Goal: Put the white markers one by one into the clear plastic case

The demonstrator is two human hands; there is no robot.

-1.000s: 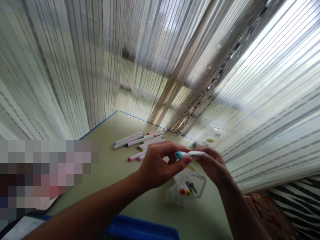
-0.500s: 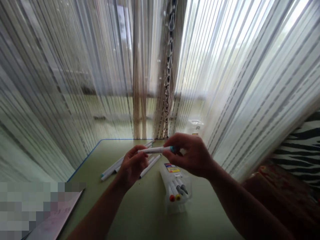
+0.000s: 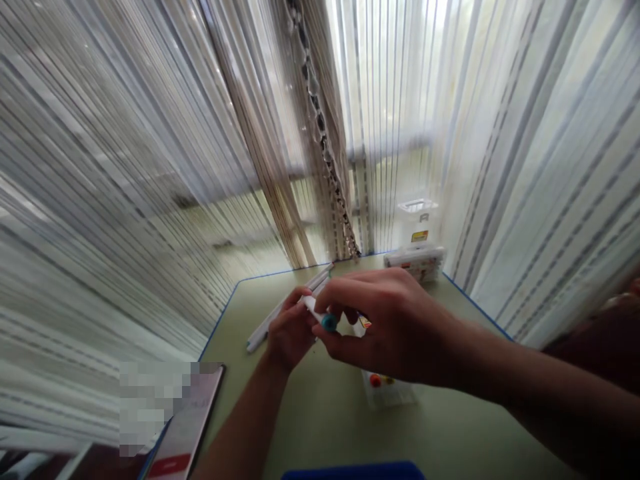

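Note:
A white marker with a teal end is held between both hands over the green table. My left hand is closed around its far part. The thumb and fingers of my right hand are pinched about the teal end, which points towards me. Behind my left hand lie several loose white markers, partly covered by it. Below my right hand lies a clear plastic marker case. Red and yellow marker ends show in it, while my right hand hides its upper part.
At the table's back right stands a clear case with a label. A booklet lies at the left edge. Something blue shows at the near edge. String curtains hang behind the green tabletop.
The marker has turned from lying crosswise to pointing its teal end towards me. My right hand has come closer to my left. The view has shifted and tilted, bringing the back-right case into sight.

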